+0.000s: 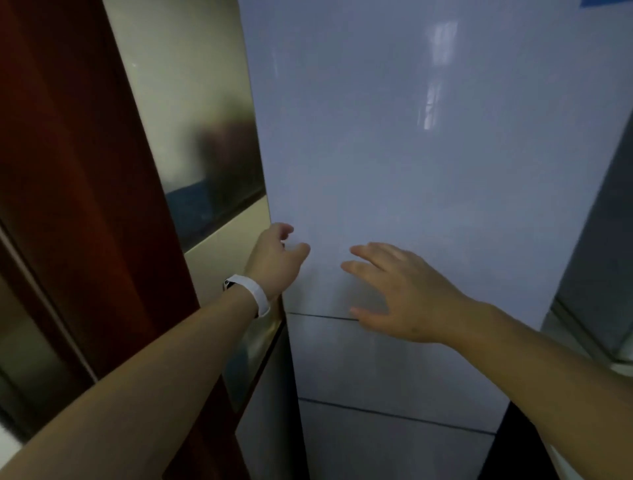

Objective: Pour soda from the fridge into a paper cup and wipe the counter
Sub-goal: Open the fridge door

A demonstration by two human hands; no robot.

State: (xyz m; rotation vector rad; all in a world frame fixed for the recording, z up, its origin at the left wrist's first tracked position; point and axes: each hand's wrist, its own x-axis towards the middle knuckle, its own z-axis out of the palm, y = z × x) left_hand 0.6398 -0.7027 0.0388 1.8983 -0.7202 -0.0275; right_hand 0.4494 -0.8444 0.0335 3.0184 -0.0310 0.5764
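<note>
Fingers of your left hand point(274, 255) curl round the shut fridge point(394, 154) door's left edge beside a red-brown frame point(78, 178), your right hand point(397, 291) spread flat.

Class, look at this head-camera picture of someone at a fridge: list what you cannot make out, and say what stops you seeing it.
- Soda and anything inside the fridge: head view, hidden behind its closed doors.
- Left hand fingertips: curled round the door's left edge, out of sight.
- Whether the right hand touches the door: not clear.
- Paper cup and counter: outside the frame.
- Blue patch: cut off by the top edge.
- Dark shape in the glossy wall panel: too blurred.
</note>
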